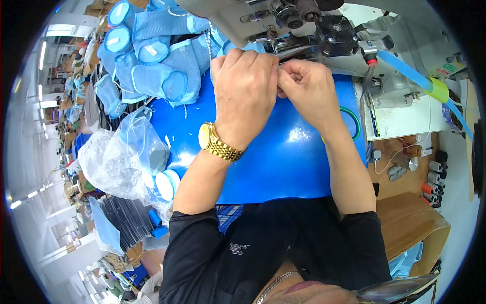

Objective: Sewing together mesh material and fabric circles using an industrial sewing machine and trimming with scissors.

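Note:
My left hand (pixel 244 93) is closed, its back turned up and its fingertips hidden beneath it. Thumb and forefinger of my right hand (pixel 310 91) pinch together right beside it, and whatever lies between them is too small to make out. Both hands meet just in front of the sewing machine's (pixel 338 35) needle area. Light blue mesh fabric (pixel 255 47) shows behind my left hand; whether that hand grips it is hidden. A twisted white cord (pixel 208 48) hangs by the left knuckles.
Light blue mesh pouches (pixel 167 83) with round ends are heaped at the far left of the blue work surface (pixel 283 167). A clear plastic bag (pixel 119 162) lies nearer. Thread spools (pixel 434 177) and a cardboard box (pixel 412 225) stand at right. A blue air hose (pixel 405 68) runs from the machine.

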### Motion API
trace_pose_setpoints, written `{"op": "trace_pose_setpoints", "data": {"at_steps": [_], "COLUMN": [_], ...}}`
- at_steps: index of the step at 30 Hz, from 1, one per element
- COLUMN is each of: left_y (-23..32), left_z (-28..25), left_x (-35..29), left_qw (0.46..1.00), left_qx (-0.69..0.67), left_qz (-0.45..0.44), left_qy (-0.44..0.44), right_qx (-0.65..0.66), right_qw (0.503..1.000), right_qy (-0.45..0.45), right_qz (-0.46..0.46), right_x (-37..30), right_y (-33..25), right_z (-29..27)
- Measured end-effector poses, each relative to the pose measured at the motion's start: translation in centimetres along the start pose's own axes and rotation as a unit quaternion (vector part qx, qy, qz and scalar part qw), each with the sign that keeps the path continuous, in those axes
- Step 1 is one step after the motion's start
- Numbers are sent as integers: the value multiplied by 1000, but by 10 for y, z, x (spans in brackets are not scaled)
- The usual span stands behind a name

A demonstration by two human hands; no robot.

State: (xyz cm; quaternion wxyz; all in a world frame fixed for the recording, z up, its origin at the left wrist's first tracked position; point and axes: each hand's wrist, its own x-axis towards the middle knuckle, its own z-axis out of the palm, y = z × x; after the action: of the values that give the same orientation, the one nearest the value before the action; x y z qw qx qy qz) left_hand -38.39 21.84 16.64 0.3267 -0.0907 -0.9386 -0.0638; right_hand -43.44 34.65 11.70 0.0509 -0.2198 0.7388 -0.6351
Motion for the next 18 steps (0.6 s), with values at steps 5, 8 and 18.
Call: {"op": "trace_pose_setpoints", "data": {"at_steps": [5,8,18], "left_y": [-4,-10,-34], "left_z": [-6,-14,-5], "left_x": [-19,-29,-47], "left_qw": [997,999,996], "left_qx": [-74,-46,-35], "left_qz": [-21,22,87], "left_qy": [-7,-15,13], "right_qx": [35,48,168], "right_qw": [999,999,981], "right_qy": [16,7,-16], "right_qz": [-9,-1,93], "right_x": [-1,-1,-6], "right_y": [0,2,-7], "right_z": [2,-1,6]}}
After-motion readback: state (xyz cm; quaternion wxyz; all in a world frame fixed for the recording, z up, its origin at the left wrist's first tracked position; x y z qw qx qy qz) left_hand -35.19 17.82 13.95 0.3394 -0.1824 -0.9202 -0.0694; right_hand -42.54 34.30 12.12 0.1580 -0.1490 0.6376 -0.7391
